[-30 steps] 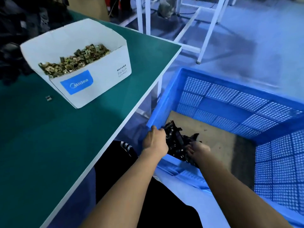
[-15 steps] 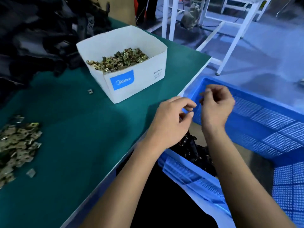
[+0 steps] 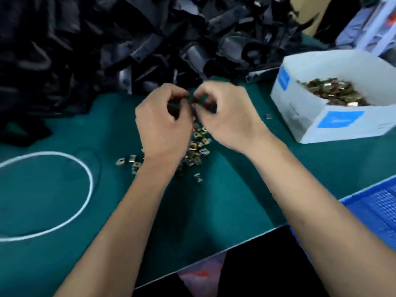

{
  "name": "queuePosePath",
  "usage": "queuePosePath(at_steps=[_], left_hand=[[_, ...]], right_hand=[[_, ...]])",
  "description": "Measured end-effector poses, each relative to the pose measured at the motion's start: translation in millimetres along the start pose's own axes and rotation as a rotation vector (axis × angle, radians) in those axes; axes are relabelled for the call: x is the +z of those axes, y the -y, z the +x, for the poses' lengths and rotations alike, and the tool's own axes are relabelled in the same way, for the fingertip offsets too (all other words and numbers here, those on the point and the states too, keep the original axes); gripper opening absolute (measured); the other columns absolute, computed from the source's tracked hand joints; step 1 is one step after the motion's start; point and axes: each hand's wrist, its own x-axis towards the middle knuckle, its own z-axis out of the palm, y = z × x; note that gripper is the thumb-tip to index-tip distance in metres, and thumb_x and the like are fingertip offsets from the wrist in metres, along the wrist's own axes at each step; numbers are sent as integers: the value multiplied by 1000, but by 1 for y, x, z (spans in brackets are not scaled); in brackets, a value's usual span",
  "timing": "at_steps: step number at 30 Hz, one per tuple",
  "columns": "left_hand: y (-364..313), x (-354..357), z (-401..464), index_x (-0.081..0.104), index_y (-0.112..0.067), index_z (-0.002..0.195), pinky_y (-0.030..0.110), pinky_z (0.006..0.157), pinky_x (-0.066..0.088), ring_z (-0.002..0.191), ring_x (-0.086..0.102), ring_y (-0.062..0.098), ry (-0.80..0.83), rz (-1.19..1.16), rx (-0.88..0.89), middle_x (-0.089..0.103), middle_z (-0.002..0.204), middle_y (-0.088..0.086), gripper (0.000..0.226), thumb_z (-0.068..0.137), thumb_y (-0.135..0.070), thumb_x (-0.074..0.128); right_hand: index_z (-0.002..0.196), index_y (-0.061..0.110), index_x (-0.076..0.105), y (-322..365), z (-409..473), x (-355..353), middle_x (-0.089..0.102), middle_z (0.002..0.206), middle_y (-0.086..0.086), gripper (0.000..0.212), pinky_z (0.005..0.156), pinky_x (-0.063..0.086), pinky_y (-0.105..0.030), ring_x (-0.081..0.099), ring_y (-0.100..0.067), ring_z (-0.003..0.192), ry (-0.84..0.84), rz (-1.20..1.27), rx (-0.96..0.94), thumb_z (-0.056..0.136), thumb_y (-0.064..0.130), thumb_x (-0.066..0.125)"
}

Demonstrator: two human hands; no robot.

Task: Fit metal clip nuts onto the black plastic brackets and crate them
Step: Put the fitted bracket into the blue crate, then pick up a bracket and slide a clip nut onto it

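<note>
Green tabletop filling most of view; white frame and brown panel showing, blurred, at far right corner.

Green table: fills most of the view.
Left hand and right hand: centre, fingers curled, fingertips meeting; whether they hold anything is too blurred to tell.
Loose clip nuts: scattered under the hands.
Black plastic brackets: heaped at 12 o'clock.
White box of clip nuts: 2 o'clock.
Blue crate: 4 o'clock.
White ring: 9 o'clock.
</note>
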Motion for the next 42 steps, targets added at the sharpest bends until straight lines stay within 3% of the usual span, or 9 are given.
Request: queuePosePath(at_steps=[3,6,12,21,24,28,33,38,42], left_hand=[[54,-35,10,72,-13,98,38,86,48,93,65,27,-86,272,-1,72,97,2,16,87,-15,60],[98,-56,21,70,-11,108,40,95,40,102,57,38,-105,482,-44,64,110,14,24,87,-21,60],[123,-50,46,67,-11,122,39,104,41,116,52,36,-50,426,-95,52,126,18,37,90,-28,62],[112,-85,46,65,3,98,38,88,44,95,55,32,-659,366,69,58,103,18,29,70,-2,64],[109,-104,55,59,6,115,24,104,28,110,50,42,-730,473,-16,52,124,20,51,69,-16,65],[115,-133,82,20,3,159,37,121,6,151,16,43,-636,558,-407,12,162,30,110,82,-72,47],[117,-164,106,20,-19,163,56,122,11,155,14,40,-543,555,-211,11,166,21,123,72,-91,60],[145,-173,134,3,-47,161,67,124,6,159,0,38,-122,606,-394,-5,172,13,137,55,-80,83],[159,-164,148,6,-57,156,70,119,16,153,22,43,0,694,-459,24,166,12,125,61,-72,85]], right_hand=[[89,26,58,15,12,47,54,86,4,30,68,40,-37,59,-30,85,348,-287,-93,89,55,64],[115,26,58,25,13,78,44,98,3,67,68,35,-36,48,-25,80,443,-510,-230,80,83,57],[91,27,53,25,13,97,56,84,12,33,68,28,-35,51,-16,79,464,-344,-390,96,60,56],[87,19,55,8,16,98,46,56,8,22,53,34,-31,46,-15,54,261,62,-214,103,35,59],[87,21,55,7,18,101,46,56,6,21,52,37,-35,47,-17,55,219,36,-217,104,35,58],[92,28,59,6,16,102,58,82,12,23,68,51,-42,57,-14,76,263,-38,-264,98,51,58],[117,33,61,18,20,99,51,108,17,47,78,51,-34,54,-6,93,173,-75,-285,93,71,51],[139,23,49,78,86,111,47,130,0,60,91,52,-36,48,-21,122,54,-181,-440,93,56,67],[153,28,34,136,156,129,26,158,-18,92,103,46,-55,28,-41,144,21,-537,-612,77,28,87]])
